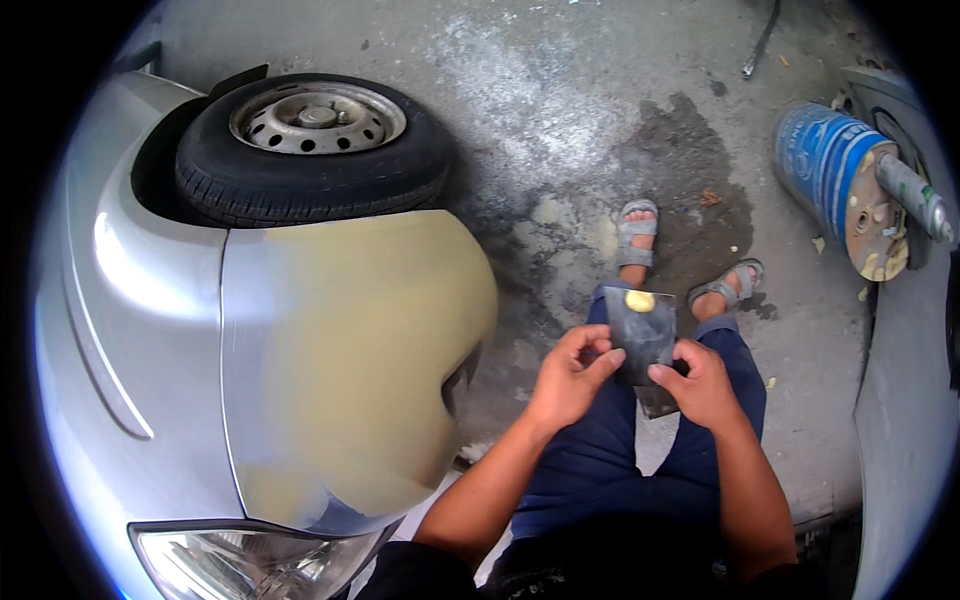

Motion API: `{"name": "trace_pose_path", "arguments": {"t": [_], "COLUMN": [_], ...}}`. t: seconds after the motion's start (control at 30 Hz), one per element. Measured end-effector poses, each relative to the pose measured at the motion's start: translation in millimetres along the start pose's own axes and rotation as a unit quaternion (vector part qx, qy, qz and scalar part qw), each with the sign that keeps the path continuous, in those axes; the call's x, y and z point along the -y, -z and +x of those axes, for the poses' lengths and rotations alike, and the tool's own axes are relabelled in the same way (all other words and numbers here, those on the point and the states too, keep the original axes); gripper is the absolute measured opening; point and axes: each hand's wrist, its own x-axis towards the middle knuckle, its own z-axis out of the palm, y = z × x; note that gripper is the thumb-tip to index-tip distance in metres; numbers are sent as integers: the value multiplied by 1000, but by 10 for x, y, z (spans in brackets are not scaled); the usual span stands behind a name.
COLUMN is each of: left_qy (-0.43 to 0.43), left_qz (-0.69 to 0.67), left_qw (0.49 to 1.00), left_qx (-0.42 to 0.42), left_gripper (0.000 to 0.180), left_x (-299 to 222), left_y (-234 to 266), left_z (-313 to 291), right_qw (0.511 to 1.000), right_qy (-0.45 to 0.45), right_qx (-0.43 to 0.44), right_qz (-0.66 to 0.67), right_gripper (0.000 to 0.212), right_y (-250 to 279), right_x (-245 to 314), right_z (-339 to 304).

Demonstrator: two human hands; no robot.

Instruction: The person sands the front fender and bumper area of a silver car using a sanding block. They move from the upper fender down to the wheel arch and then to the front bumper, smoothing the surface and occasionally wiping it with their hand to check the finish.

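Observation:
Both of my hands hold a dark, thin rectangular putty spreader (pixel 643 340) above my knees. A round dab of pale yellow putty (pixel 640 301) sits near its far edge. My left hand (pixel 577 372) pinches the left side, thumb on the face. My right hand (pixel 700 382) grips the lower right side, thumb on the face. Below it the edge of another dark flat piece (pixel 657 403) shows; I cannot tell whether it is held. To my left is a silver car's bumper corner (pixel 370 330), coated in smooth yellowish filler.
A wheel (pixel 318 118) with a black tyre sits in the car's arch, above the bumper. The headlight (pixel 255 560) is at lower left. On the right a blue drum (pixel 825 165) has a spray can (pixel 915 195) on its smeared top, beside a grey panel (pixel 910 380). The concrete floor (pixel 560 60) has a damp patch.

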Motion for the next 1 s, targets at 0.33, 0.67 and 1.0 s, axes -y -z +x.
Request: {"name": "trace_pose_path", "arguments": {"t": [0.33, 0.67, 1.0], "left_qy": [-81, -139, -173], "left_qz": [-190, -127, -39], "left_qw": [977, 979, 979], "left_qx": [-45, -73, -103], "left_gripper": [23, 33, 29], "left_x": [-575, -1147, -1417], "left_y": [53, -442, -605], "left_z": [-230, -318, -329], "right_qw": [996, 916, 887], "right_qy": [12, 304, 299], "right_qx": [-87, -126, -99], "right_qz": [-15, -228, -338], "right_gripper": [47, 66, 60], "right_y": [582, 873, 975], "right_x": [719, 1292, 1488], "right_z": [-12, 127, 118]}}
